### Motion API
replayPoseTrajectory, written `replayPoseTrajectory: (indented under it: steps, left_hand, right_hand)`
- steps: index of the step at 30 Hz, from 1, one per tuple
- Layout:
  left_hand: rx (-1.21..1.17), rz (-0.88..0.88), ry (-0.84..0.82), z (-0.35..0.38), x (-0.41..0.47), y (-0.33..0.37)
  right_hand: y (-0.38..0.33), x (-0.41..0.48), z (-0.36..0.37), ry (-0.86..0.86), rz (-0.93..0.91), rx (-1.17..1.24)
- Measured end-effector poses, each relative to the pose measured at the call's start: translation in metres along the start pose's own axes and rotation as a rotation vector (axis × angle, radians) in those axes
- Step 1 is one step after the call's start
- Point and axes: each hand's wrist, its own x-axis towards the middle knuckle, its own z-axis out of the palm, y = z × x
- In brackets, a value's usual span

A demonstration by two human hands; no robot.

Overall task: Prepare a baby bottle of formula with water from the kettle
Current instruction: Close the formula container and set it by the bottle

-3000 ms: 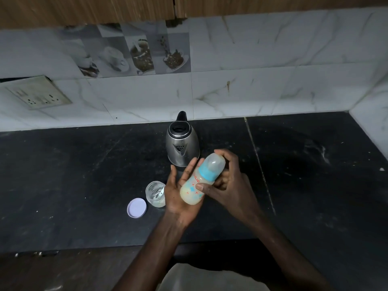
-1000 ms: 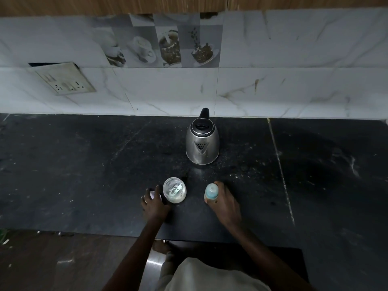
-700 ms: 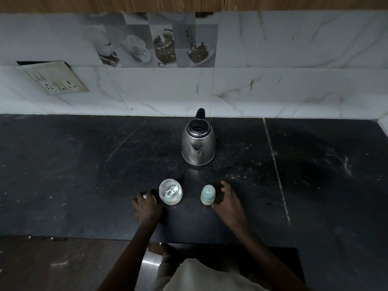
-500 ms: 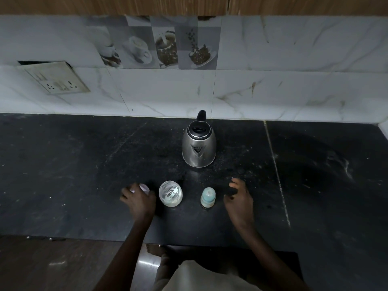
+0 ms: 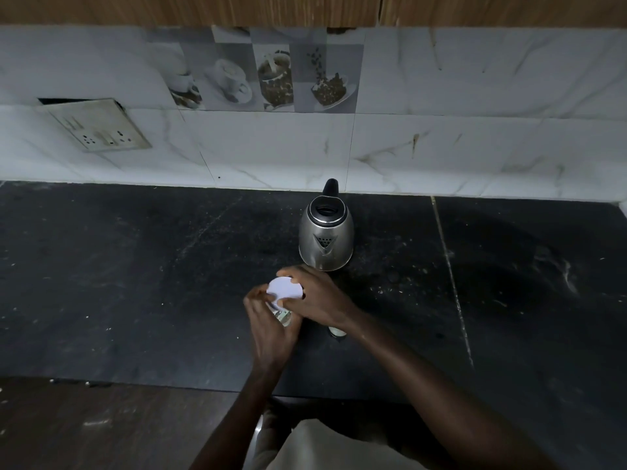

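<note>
**Lid over jar, kettle behind**

The left hand [image 5: 268, 330] curls round a clear jar [image 5: 283, 315]. The right hand [image 5: 319, 296] pinches the pale round lid [image 5: 284, 288] over the jar's mouth, flat face up. Just beyond, the kettle [image 5: 325, 239] stands upright on the black counter [image 5: 135, 283], spout toward the person. The baby bottle [image 5: 337, 331] (only a sliver shows) sits beneath the right wrist, and its axis cannot be told.
</note>
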Motion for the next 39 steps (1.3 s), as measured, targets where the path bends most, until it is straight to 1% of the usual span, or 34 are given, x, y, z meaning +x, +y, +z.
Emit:
replayPoseTrajectory:
  steps: [3, 7, 10, 15, 22, 26, 29, 34, 37, 39]
  left_hand:
    - [-0.030, -0.057, -0.060, -0.002, -0.010, -0.011]
    - [-0.043, -0.082, -0.086, -0.005, -0.015, -0.018]
    - [-0.061, -0.076, -0.075, -0.007, -0.014, -0.022]
    - [0.036, -0.077, -0.145, -0.007, -0.014, -0.025]
    - [0.059, -0.257, -0.249, -0.006, -0.013, -0.038]
    - [-0.006, -0.380, -0.238, -0.007, -0.011, -0.036]
    - [-0.015, -0.406, -0.248, -0.006, -0.009, -0.036]
    - [-0.014, -0.445, -0.283, -0.001, -0.010, -0.035]
    - [-0.008, -0.488, -0.288, 0.000, -0.010, -0.037]
    - [-0.009, -0.498, -0.296, -0.001, -0.009, -0.036]
  right_hand:
    - [0.004, 0.006, 0.010, -0.100, -0.012, -0.143]
    - [0.011, 0.009, 0.020, -0.130, 0.021, -0.233]
    - [0.014, 0.010, 0.027, -0.162, 0.000, -0.334]
    - [0.017, 0.013, 0.034, -0.162, 0.004, -0.399]
    - [0.015, 0.016, 0.039, -0.243, -0.040, -0.432]
    - [0.013, 0.017, 0.039, -0.260, -0.087, -0.453]
    - [0.014, 0.017, 0.037, -0.280, -0.124, -0.473]
    - [0.017, 0.015, 0.030, -0.359, -0.181, -0.535]
    - [0.014, 0.015, 0.030, -0.346, -0.190, -0.581]
    - [0.010, 0.016, 0.034, -0.310, -0.161, -0.650]
